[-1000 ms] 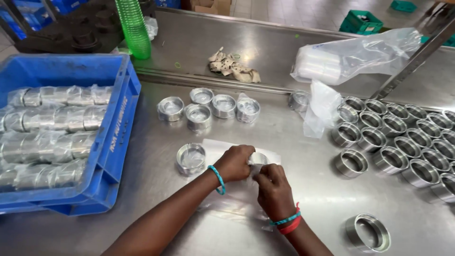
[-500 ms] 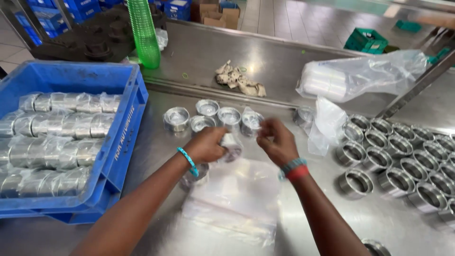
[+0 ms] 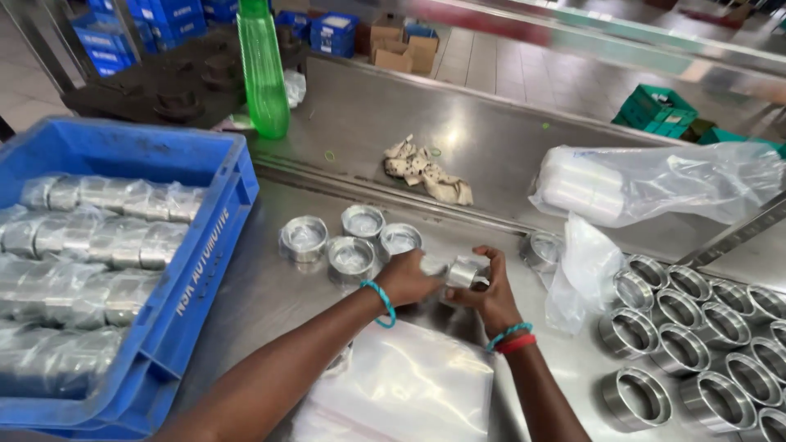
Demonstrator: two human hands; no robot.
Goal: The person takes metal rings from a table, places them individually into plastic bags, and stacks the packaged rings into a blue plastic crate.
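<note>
A: Nearest the camera?
B: Clear flat plastic bag (image 3: pixel 409 385) lying on the steel tabletop (image 3: pixel 270 303), between the two forearms.

A: Hands?
B: Left hand (image 3: pixel 407 278), teal bead bracelet at the wrist, and right hand (image 3: pixel 490 296), teal and red bands. Both meet on one short shiny metal cylinder cup (image 3: pixel 463 272), held just above the tabletop. Left fingers curl around its near end, right fingers (image 3: pixel 483 260) wrap over the far end. Both pinching it, not spread.

A: Left side?
B: Blue plastic crate (image 3: pixel 205 245) full of metal cylinders wrapped in clear plastic (image 3: pixel 90 245), stacked in rows.

A: Right side?
B: Rows of open metal ring cups (image 3: pixel 688 336) standing upright on the tabletop, well apart from the hands. Crumpled clear bag (image 3: pixel 583 270) just beside the right hand.

A: Beyond the hands?
B: Four more metal cups (image 3: pixel 352 237) in a cluster, just past the left hand. Further on, a crumpled whitish rag (image 3: pixel 426 173), a big clear bag of white round parts (image 3: pixel 647 184), a green translucent plastic bottle (image 3: pixel 264 74).
</note>
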